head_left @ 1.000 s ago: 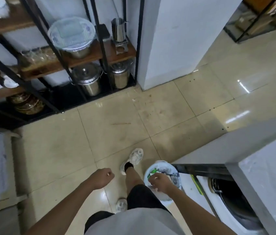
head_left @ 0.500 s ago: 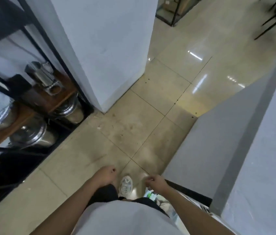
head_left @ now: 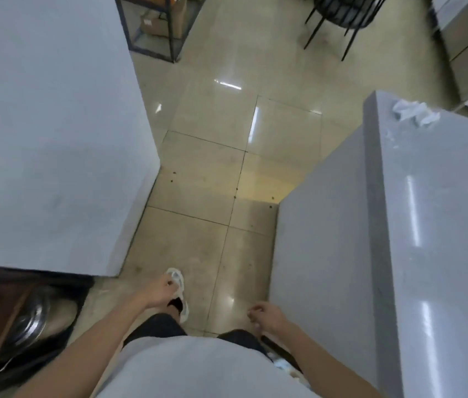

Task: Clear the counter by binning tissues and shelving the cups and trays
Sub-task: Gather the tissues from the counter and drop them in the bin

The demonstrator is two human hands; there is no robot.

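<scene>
A crumpled white tissue point(head_left: 413, 112) lies on the far end of the grey counter point(head_left: 442, 225) at the right. My left hand point(head_left: 159, 291) hangs low over the floor with its fingers curled and nothing in it. My right hand point(head_left: 265, 313) is beside the counter's near corner, fingers loosely curled, holding nothing. A sliver of the white bin point(head_left: 283, 364) shows under my right forearm, mostly hidden. No cups or trays are in sight.
A white pillar point(head_left: 49, 139) stands at the left, with a dark shelf of steel pots point(head_left: 26, 320) below it. A tiled aisle point(head_left: 218, 168) runs ahead between pillar and counter. A metal rack with boxes point(head_left: 155, 24) and a black chair point(head_left: 341, 12) stand far ahead.
My view has swung right, from the shelf and bin toward the aisle and counter. My right hand has left the bin. The tissue on the counter has come into view.
</scene>
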